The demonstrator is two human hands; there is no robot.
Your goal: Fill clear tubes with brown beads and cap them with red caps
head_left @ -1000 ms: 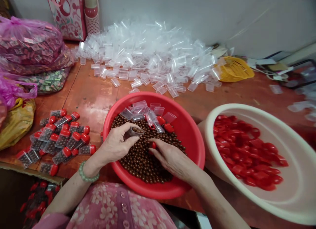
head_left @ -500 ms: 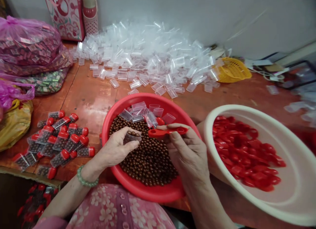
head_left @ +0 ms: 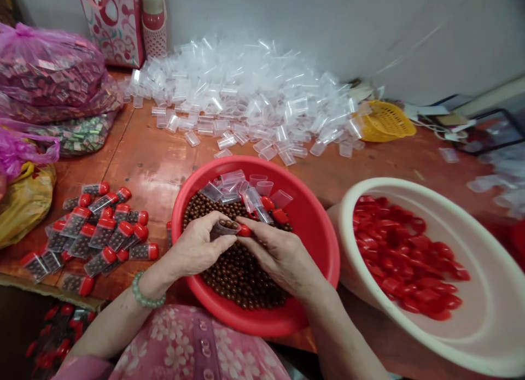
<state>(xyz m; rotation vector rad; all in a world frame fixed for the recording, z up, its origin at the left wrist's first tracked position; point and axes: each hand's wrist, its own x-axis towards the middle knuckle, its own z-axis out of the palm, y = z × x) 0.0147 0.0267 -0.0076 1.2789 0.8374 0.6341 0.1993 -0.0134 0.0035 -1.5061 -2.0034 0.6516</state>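
Observation:
Over the red basin [head_left: 324,243], my left hand [head_left: 200,243] pinches a clear container [head_left: 225,227] with brown balls showing at its mouth. My right hand [head_left: 279,251] holds a small red cap [head_left: 245,231] between thumb and fingers, right beside the container's mouth. Brown balls [head_left: 241,281] fill the lower part of the basin under both hands. Empty clear containers [head_left: 232,186] and a few red pieces [head_left: 280,215] lie on the balls toward the basin's back.
Filled red-capped containers [head_left: 102,232] lie at left. A cream basin [head_left: 488,292] at right holds red caps [head_left: 397,254]. Clear containers [head_left: 254,95] are heaped behind, beside a yellow basket [head_left: 385,120]. Bulging plastic bags [head_left: 53,74] sit at far left.
My right hand has moved left to the container, now with a small red cap in its fingers. The long red piece it held is no longer in it. My left hand has barely moved.

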